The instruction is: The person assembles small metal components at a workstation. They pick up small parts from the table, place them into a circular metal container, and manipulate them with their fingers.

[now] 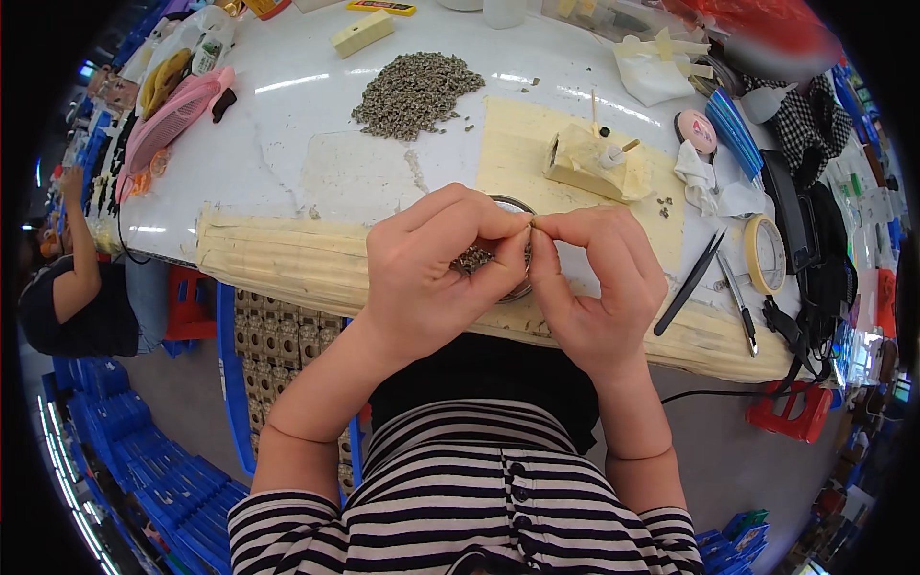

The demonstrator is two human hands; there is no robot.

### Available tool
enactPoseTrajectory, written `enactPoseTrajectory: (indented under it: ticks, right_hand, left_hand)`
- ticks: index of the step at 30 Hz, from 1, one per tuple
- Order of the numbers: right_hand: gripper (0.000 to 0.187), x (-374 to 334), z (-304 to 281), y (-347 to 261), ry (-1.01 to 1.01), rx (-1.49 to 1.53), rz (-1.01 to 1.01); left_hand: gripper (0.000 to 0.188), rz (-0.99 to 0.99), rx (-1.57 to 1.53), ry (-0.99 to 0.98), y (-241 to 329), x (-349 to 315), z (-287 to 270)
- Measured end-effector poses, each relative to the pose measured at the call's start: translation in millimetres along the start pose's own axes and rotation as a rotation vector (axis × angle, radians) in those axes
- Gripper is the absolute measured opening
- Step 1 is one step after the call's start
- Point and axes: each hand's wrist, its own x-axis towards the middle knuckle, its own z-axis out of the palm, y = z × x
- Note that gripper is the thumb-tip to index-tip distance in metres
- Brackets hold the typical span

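Observation:
Above a round metal dish (514,203) at the table's near edge, my two hands meet with their fingertips pinched together. My left hand (436,254) is closed, thumb against forefinger. My right hand (599,278) is pinched the same way, its tips touching or almost touching the left's. Whatever sits between them is too small to make out. Small metal pieces (471,259) show inside the dish, partly hidden by my left hand. A large heap of small metal parts (417,94) lies on the white table beyond.
A taped block (596,165) with thin sticks stands on yellowish paper. To the right lie black tweezers (692,280), a pen-like tool (736,292) and a tape roll (765,253). A pink fan-like object (172,120) is at left. Below sits a blue tray (233,383) of metal parts.

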Motion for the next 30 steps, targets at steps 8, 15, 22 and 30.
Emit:
enactPoseTrajectory:
  ticks: [8, 15, 22, 30]
  right_hand:
    - [0.019, -1, -2, 0, -0.051, 0.015, -0.008]
    - [0.020, -1, 6, 2, 0.001, -0.131, -0.139]
    - [0.014, 0, -2, -3, 0.000, -0.012, 0.044]
    - [0.013, -9, -26, 1, -0.107, -0.152, 0.110]
  left_hand:
    - [0.010, -0.017, 0.020, -0.082, 1, -2, -7]
    - [0.005, -0.247, -0.146, -0.085, 5, -1, -9]
    - [0.009, -0.191, -0.167, -0.057, 4, -6, -6]
    - [0.012, -0.643, -0.887, -0.068, 4, -14, -13]
